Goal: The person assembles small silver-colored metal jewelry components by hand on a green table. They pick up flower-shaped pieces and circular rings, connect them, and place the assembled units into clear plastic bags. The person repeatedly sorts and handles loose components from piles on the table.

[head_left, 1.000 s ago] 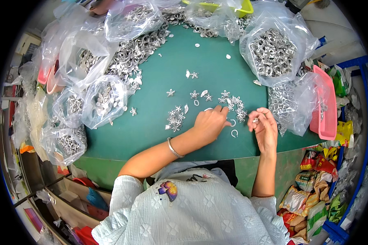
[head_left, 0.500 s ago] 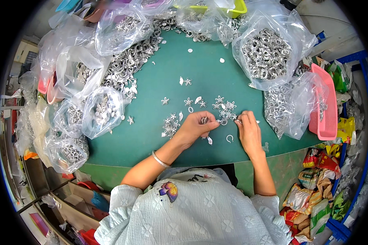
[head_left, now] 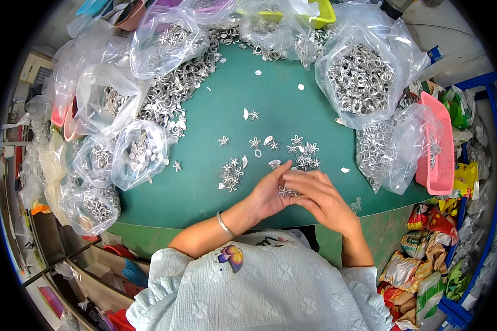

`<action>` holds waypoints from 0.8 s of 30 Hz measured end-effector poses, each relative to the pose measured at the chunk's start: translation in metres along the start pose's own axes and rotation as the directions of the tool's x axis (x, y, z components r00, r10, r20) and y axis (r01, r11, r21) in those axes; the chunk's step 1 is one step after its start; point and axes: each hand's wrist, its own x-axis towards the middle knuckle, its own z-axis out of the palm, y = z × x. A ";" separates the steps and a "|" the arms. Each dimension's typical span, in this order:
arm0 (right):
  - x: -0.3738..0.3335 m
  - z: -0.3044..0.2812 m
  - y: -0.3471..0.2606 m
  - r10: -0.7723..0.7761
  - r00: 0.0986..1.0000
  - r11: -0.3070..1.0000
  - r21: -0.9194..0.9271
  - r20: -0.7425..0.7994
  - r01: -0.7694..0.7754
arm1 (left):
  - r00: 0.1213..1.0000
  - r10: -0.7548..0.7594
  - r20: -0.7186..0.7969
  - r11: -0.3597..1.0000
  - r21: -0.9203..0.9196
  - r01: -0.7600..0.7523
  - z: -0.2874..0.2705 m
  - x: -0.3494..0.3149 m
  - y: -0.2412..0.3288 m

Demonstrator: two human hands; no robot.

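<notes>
My left hand (head_left: pixel 268 194) is turned palm up just above the table's near part, holding a few small silver flower-shaped metal pieces (head_left: pixel 286 191) in its palm. From the right, my right hand (head_left: pixel 328 204) reaches across it, fingers stretched over the left palm and thumb apart, the pieces showing in the gap. Its fingertips are partly hidden. Just beyond the hands lies a cluster of silver flower pieces (head_left: pixel 306 149). Another pile of flower pieces (head_left: pixel 231 175) sits left of my left hand. A small ring (head_left: pixel 258 153) and a pale flat piece (head_left: pixel 274 164) lie nearby.
Clear bags of metal pieces (head_left: pixel 141 149) line the green table's (head_left: pixel 226 99) left side, beside a long heap of silver rings (head_left: pixel 171 88). At right stand a large ring-filled bag (head_left: pixel 361 77) and a pink basket (head_left: pixel 439 149). A yellow-green tray (head_left: pixel 323 14) is at the back.
My hands, apart before, have come together nearer my body. My left hand has turned palm up, and my right has moved left over it. The open ring on the table no longer shows.
</notes>
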 end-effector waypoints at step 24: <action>0.002 0.010 0.002 0.284 0.949 0.932 0.271 -0.139 -0.240 | 0.994 0.053 -0.099 0.991 -0.121 -0.065 0.019 -0.023 -0.010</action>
